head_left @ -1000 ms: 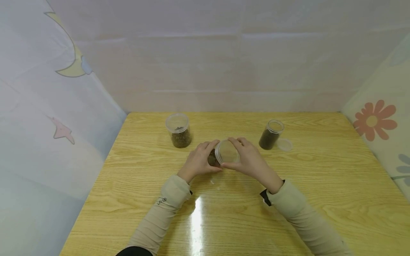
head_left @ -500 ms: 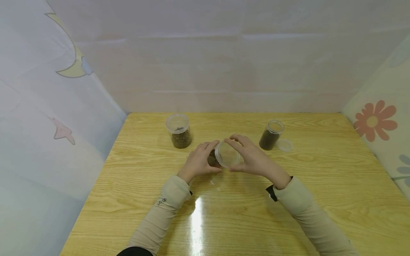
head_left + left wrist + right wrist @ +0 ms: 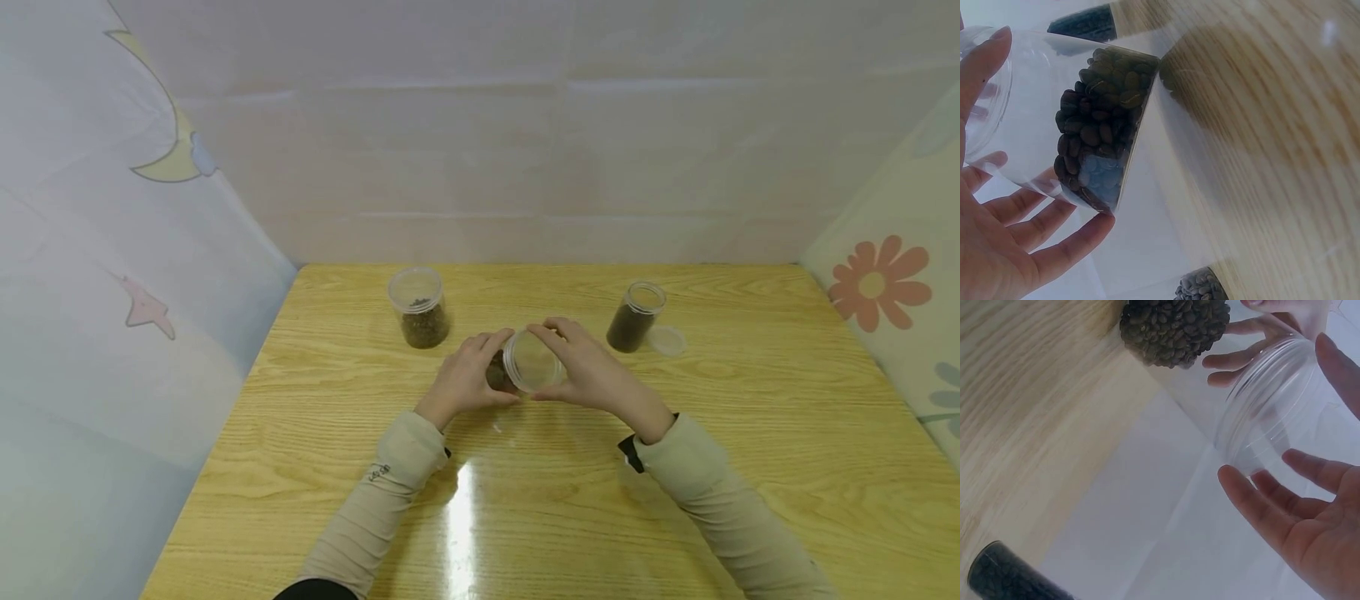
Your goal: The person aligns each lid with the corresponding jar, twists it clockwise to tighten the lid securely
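Note:
A clear jar of dark coffee beans (image 3: 1100, 119) is held by my left hand (image 3: 467, 377) over the middle of the table. It leans to the right, its clear lid (image 3: 537, 362) facing my right hand (image 3: 596, 375). In the left wrist view, the beans lie at the jar's bottom end, and spread fingers support its side. My right thumb and fingers curve round the lid's rim. The right wrist view shows the ridged edge of the lid (image 3: 1266, 400) between those fingertips, with the left hand's fingers visible through the jar.
A wide clear jar (image 3: 423, 321) with dark contents stands at the back left. Back right, a narrower jar (image 3: 632, 321) holds dark grains, with a loose translucent lid (image 3: 666, 340) beside it. Printed cloth (image 3: 480, 167) hangs behind the wooden table (image 3: 547, 517).
My right hand has loosened back to the right along the lid, then come slightly inward on its rim. The left hand and the jar have stayed put.

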`<state>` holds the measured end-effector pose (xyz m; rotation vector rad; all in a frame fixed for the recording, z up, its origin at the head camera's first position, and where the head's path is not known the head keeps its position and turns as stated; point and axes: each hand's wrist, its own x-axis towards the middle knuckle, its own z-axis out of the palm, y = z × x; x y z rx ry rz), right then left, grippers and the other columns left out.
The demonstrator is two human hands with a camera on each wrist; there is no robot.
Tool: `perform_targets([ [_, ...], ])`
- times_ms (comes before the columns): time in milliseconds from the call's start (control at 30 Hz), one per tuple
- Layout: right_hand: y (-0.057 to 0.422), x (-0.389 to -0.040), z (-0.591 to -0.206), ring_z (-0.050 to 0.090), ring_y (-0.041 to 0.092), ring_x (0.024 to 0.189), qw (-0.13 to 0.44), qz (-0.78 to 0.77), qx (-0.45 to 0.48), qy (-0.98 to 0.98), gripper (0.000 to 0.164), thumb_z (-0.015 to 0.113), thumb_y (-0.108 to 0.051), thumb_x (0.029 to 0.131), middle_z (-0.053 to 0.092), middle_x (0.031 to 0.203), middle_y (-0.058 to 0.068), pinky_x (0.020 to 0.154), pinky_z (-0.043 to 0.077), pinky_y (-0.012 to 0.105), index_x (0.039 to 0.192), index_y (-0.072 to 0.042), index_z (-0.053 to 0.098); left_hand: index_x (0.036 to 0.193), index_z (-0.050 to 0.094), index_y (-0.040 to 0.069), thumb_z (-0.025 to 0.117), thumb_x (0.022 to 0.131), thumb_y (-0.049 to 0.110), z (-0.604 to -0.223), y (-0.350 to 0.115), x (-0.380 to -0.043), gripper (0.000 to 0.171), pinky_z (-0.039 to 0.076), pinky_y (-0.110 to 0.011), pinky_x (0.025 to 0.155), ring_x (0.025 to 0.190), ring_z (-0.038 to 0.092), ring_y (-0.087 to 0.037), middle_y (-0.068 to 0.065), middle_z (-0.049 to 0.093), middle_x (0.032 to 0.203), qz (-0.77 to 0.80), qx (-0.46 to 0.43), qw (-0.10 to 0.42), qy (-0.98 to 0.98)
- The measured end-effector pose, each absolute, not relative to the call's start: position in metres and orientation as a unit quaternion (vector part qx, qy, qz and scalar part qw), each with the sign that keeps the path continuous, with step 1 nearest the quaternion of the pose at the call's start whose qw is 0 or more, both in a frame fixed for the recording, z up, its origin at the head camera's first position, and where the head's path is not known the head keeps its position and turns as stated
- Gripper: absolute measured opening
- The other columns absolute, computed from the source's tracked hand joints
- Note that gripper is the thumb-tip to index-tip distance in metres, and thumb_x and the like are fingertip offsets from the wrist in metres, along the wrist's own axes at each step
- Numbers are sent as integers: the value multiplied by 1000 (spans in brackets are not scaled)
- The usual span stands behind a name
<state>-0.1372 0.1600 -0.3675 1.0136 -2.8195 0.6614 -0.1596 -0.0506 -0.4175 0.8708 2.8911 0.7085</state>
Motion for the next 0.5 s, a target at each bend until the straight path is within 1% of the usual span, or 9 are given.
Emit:
perform_targets([
  [100, 157, -135, -367, 47, 39, 110, 38, 212, 305, -928, 85, 81, -36, 68, 45, 123, 25, 86, 45, 50, 133, 2, 42, 143, 29, 19, 80, 66, 47, -417, -51, -159, 96, 46, -54, 83, 118, 45, -32, -12, 44, 134, 228, 279, 22, 932],
  [233, 153, -133, -369, 53, 37, 101, 37, 214, 265, -939, 84, 78, -43, 70, 49, 118, 23, 82, 47, 48, 131, 3, 44, 143, 29, 18, 80, 66, 46, -417, -51, -158, 97, 46, -54, 83, 118, 45, -33, -12, 45, 134, 234, 277, 25, 932],
  [333, 150, -131, -370, 55, 35, 96, 40, 216, 246, -944, 85, 78, -45, 69, 51, 115, 22, 79, 48, 47, 131, 3, 45, 143, 29, 18, 81, 65, 46, -417, -50, -158, 97, 46, -54, 83, 118, 45, -33, -12, 45, 133, 238, 277, 25, 931],
  [400, 150, -130, -370, 55, 36, 95, 43, 215, 242, -945, 85, 78, -45, 69, 51, 115, 23, 79, 49, 47, 131, 3, 45, 143, 29, 18, 81, 65, 45, -416, -50, -158, 97, 46, -54, 83, 117, 46, -33, -12, 45, 133, 238, 278, 22, 930],
  [500, 150, -130, -369, 54, 38, 99, 42, 215, 243, -945, 87, 78, -46, 69, 50, 118, 24, 80, 48, 49, 132, 3, 44, 142, 30, 18, 81, 65, 44, -417, -50, -158, 97, 47, -54, 82, 117, 46, -33, -12, 45, 133, 240, 281, 17, 929],
])
